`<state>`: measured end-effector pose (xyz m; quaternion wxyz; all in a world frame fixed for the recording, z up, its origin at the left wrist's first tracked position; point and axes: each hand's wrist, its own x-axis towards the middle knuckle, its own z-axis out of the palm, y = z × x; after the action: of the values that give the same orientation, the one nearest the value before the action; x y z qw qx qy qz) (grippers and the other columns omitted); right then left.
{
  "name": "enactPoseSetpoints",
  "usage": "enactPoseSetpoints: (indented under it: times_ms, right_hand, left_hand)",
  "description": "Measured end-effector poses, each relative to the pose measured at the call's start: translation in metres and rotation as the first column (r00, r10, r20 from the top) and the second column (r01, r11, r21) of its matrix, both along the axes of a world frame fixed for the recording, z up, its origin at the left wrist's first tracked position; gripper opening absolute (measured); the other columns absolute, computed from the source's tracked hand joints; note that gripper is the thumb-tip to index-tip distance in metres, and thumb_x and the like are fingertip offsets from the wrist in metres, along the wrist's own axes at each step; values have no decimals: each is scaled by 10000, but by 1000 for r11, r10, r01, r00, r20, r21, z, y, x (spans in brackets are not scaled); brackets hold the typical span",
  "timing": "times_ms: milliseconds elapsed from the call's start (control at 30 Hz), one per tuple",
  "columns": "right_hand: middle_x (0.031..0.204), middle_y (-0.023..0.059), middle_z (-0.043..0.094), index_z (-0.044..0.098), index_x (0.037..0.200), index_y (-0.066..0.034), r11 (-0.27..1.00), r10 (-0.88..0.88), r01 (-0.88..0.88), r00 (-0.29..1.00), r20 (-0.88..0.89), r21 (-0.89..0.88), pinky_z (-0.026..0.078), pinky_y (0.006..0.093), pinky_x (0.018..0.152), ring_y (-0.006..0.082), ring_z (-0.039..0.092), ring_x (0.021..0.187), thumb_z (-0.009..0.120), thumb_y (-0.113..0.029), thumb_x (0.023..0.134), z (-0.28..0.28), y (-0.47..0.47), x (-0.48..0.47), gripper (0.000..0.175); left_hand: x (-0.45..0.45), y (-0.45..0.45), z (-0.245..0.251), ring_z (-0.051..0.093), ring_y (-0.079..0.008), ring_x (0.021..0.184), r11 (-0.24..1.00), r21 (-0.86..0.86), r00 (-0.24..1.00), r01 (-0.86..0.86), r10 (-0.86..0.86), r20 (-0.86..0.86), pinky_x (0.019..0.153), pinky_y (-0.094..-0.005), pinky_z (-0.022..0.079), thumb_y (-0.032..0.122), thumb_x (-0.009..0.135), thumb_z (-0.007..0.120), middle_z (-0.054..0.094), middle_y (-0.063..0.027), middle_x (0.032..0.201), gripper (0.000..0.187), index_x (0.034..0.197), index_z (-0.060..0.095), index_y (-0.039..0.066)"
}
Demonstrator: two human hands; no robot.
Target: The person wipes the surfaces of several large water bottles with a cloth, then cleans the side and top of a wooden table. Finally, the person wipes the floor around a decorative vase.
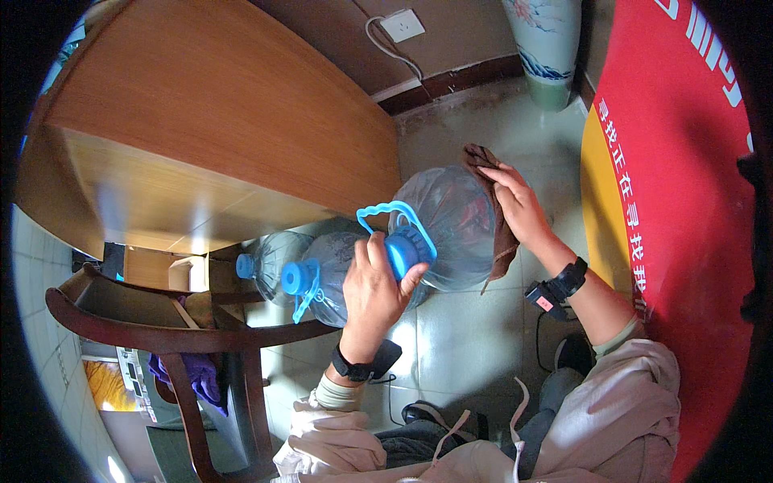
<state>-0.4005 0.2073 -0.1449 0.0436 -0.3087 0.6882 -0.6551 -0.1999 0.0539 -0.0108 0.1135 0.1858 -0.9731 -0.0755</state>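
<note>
My left hand (377, 281) grips the blue cap and neck of a large clear plastic water bottle (450, 223), whose light-blue carrying handle (416, 217) stands up beside the fingers. The bottle is tilted, its neck toward me. My right hand (516, 202) presses a brown cloth (502, 241) flat against the bottle's far right side, fingers extended. Left of my left hand stands a second bottle with a blue cap (296, 278) and handle; behind it is a third bottle (281, 259).
A wooden cabinet (241, 108) fills the upper left. A dark wooden armchair (157, 338) with a purple cloth (196, 377) is at lower left. A painted porcelain vase (546, 54) stands by the wall below a socket (403, 25). A red banner (682, 181) with writing lines the right.
</note>
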Motion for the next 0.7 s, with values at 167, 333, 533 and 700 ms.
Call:
enactPoseSetpoints:
  times_ms: [167, 333, 533, 700]
  right_hand:
    - [1304, 199, 541, 611, 1234, -66, 991, -129, 130, 991, 26, -43, 369, 390, 1064, 348, 506, 1237, 491, -46, 928, 2, -4, 18, 329]
    - [1349, 187, 513, 618, 1236, -50, 995, -73, 86, 968, -238, 47, 360, 420, 1068, 353, 475, 1265, 502, -16, 887, 39, 1, 37, 369]
    - [1393, 82, 543, 641, 1228, -105, 939, 277, -56, 705, -653, 338, 369, 454, 1045, 252, 481, 1304, 540, -211, 864, 85, -9, 51, 392]
    - [1356, 74, 562, 656, 1201, -148, 921, 282, -16, 717, -637, 389, 397, 430, 1015, 247, 504, 1269, 584, -226, 866, 90, -4, 35, 351]
  left_hand:
    - [-9, 5, 0, 649, -452, 828, 954, 275, 991, -117, 130, -29, 678, -469, 534, 451, 840, 713, 600, -285, 1048, 625, 1188, 461, -3]
    - [-9, 3, -1, 640, -436, 875, 967, 254, 997, -7, 28, -78, 713, -457, 535, 381, 832, 730, 584, -255, 1065, 569, 1170, 478, -1]
    - [-6, 3, -3, 631, -420, 852, 966, 217, 988, 137, -118, -99, 703, -458, 537, 339, 805, 753, 560, -217, 1048, 568, 1177, 481, 6]
    - [-3, 0, 0, 631, -410, 862, 957, 217, 981, 191, -178, -79, 697, -455, 543, 338, 796, 760, 553, -205, 1043, 580, 1190, 484, 13]
